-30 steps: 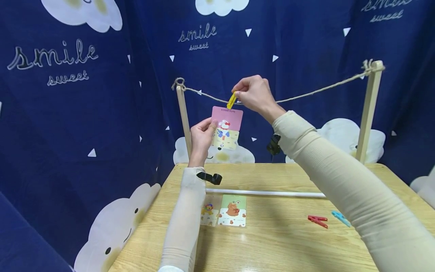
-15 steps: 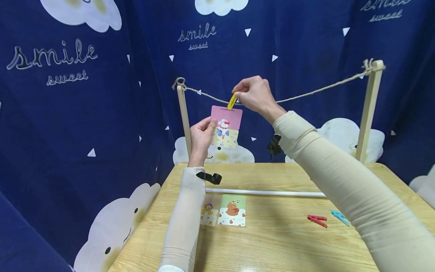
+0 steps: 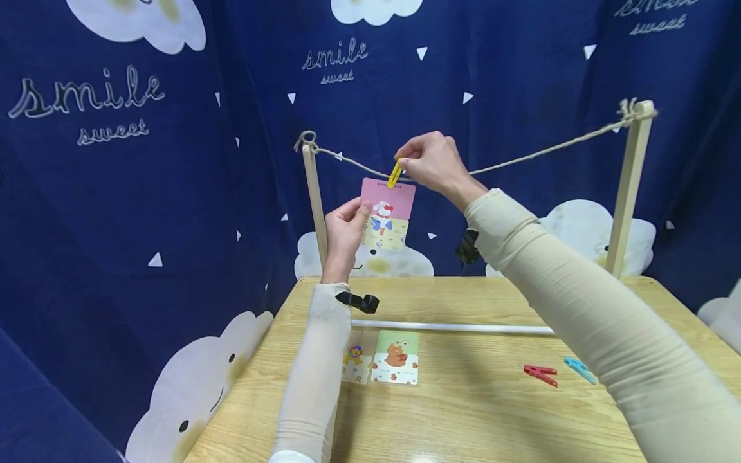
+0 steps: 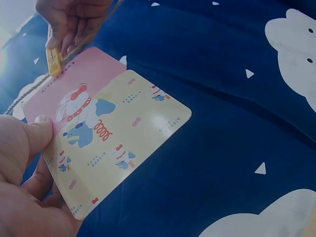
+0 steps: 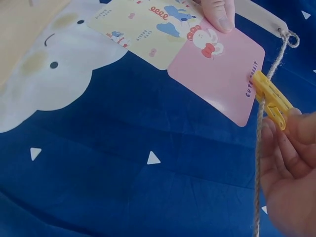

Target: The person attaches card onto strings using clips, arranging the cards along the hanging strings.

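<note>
My left hand pinches a pink and yellow rabbit card by its left edge, thumb on the printed face. With my right hand I pinch the rear end of a yellow clothespin. The front of the clothespin overlaps the card's top edge, over the small lettering. In the right wrist view the rope passes at the clothespin, right along the card's top edge. The left wrist view shows the card tilted, with my right hand above it.
Two wooden posts hold the sagging rope. On the wooden table lie a green bear card, a lion card partly behind my left sleeve, a white rod, a red clothespin and a blue clothespin.
The card has risen slightly, and the yellow clothespin now reaches further down over its top edge. Both hands keep their grips and have barely moved.
</note>
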The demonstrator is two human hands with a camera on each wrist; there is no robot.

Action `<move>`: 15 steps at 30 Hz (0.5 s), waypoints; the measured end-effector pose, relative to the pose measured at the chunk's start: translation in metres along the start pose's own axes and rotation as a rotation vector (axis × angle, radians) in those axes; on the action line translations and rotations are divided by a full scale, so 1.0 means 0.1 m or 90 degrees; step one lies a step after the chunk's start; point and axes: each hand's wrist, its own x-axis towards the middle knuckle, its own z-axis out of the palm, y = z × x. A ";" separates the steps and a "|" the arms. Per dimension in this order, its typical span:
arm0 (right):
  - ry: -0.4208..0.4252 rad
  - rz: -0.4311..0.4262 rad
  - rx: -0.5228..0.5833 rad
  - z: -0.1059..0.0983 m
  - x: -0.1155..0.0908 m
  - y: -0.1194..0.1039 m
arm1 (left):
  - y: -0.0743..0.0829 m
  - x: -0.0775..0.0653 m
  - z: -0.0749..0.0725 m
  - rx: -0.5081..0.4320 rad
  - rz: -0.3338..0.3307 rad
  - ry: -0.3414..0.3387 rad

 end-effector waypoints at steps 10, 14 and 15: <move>-0.024 0.003 -0.008 -0.01 0.00 0.02 | 0.01 -0.02 0.01 0.009 0.003 0.003; -0.037 0.002 -0.008 -0.03 0.00 0.03 | 0.02 -0.01 0.01 0.010 -0.001 0.003; -0.039 0.002 -0.007 -0.04 0.00 0.03 | 0.02 -0.01 0.01 0.010 -0.002 0.003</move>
